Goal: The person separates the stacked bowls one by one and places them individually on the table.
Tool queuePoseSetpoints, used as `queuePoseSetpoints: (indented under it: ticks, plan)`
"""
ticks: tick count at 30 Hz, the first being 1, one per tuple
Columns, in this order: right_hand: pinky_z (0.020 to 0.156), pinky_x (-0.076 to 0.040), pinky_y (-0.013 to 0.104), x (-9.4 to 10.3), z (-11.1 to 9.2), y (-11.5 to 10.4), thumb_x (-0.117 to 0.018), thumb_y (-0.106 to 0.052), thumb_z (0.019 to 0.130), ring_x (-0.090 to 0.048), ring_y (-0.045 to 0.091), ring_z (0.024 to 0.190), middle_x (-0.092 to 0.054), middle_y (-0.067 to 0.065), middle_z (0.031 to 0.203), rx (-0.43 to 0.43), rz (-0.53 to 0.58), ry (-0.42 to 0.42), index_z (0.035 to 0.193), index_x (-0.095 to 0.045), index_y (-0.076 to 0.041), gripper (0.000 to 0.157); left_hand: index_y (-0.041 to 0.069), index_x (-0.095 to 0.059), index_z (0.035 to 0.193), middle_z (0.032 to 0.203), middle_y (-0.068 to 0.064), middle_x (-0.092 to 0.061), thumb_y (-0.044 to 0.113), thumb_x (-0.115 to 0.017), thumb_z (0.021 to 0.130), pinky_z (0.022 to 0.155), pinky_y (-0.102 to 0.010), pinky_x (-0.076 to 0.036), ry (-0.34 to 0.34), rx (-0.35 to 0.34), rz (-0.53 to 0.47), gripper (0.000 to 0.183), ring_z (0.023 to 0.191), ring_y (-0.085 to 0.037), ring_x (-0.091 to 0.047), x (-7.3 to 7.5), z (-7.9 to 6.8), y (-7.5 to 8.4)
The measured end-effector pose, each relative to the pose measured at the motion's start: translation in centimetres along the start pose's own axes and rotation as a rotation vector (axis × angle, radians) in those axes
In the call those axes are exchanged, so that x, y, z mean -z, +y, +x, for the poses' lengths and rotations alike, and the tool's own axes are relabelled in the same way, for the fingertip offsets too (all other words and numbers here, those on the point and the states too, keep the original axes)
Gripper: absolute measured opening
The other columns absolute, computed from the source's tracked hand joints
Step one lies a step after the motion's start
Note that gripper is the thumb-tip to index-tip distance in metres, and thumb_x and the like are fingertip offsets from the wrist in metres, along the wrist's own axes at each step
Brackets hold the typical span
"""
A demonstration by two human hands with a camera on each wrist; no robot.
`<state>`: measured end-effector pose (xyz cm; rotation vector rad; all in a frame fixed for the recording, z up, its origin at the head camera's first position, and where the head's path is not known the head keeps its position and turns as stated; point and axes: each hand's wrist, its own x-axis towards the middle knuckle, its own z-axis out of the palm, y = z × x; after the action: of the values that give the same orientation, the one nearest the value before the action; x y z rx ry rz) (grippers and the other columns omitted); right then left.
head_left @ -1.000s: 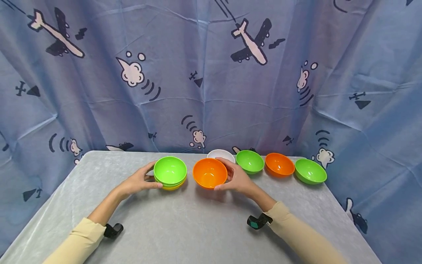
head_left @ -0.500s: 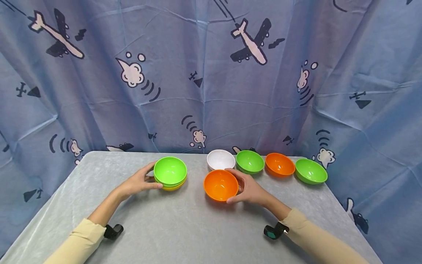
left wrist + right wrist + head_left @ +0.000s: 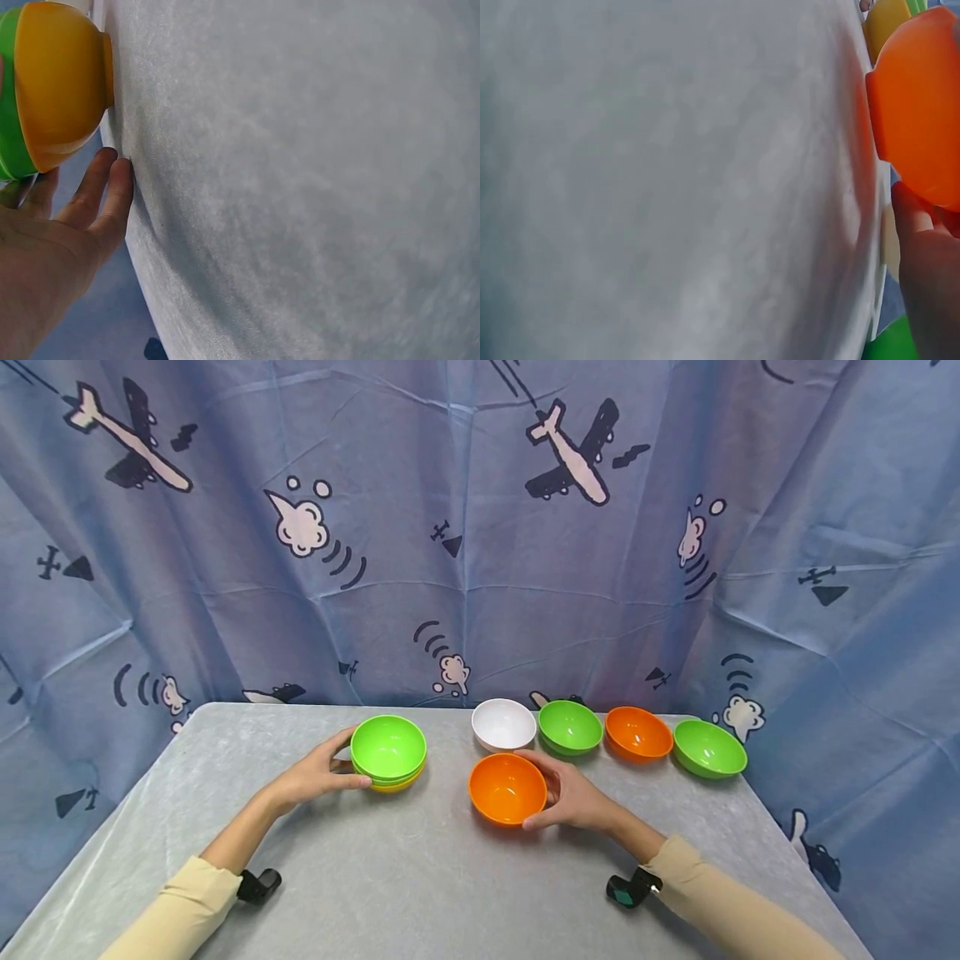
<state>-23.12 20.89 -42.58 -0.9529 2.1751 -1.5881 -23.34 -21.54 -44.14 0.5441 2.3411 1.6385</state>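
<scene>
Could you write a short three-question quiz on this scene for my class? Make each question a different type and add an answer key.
1. Multiple choice: in the stack of bowls at the left hand, what colour is the bottom bowl?
A) white
B) yellow
C) green

2. True or false: the right hand holds a green bowl.

3. Short answer: in the head view, name the colours in the back row of bowls, from left to right.

Key
1. B, yellow.
2. False; it holds an orange bowl.
3. White, green, orange, green.
</scene>
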Motion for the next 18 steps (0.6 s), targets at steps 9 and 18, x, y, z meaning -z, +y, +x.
queuePoseSetpoints:
  ticks: [9, 18]
  plan:
    - [0.097, -0.039, 0.035, 0.8, 0.2, 3.6, -0.083, 0.005, 0.065, -0.043, 0.028, 0.122, -0.044, 0.011, 0.137, -0.017, 0.086, 0.000, 0.142, -0.035, -0.007, 0.091, 0.021, -0.021, 0.149, 0.149, -0.008, -0.023, 0.023, -0.076, 0.080, 0.096, -0.047, -0.039, -0.002, 0.005, -0.007, 0.088, 0.121, -0.038, -0.043, 0.0, -0.1, 0.1]
    - [0.099, -0.038, 0.037, 1.0, 0.3, 4.0, -0.082, 0.003, 0.066, -0.040, 0.027, 0.125, -0.040, 0.010, 0.140, -0.050, 0.111, -0.011, 0.144, -0.032, -0.006, 0.094, 0.019, -0.020, 0.149, 0.149, -0.009, -0.023, 0.023, -0.076, 0.080, 0.096, -0.049, -0.038, 0.001, 0.001, -0.001, 0.089, 0.121, -0.039, -0.043, -0.1, 0.0, 0.0]
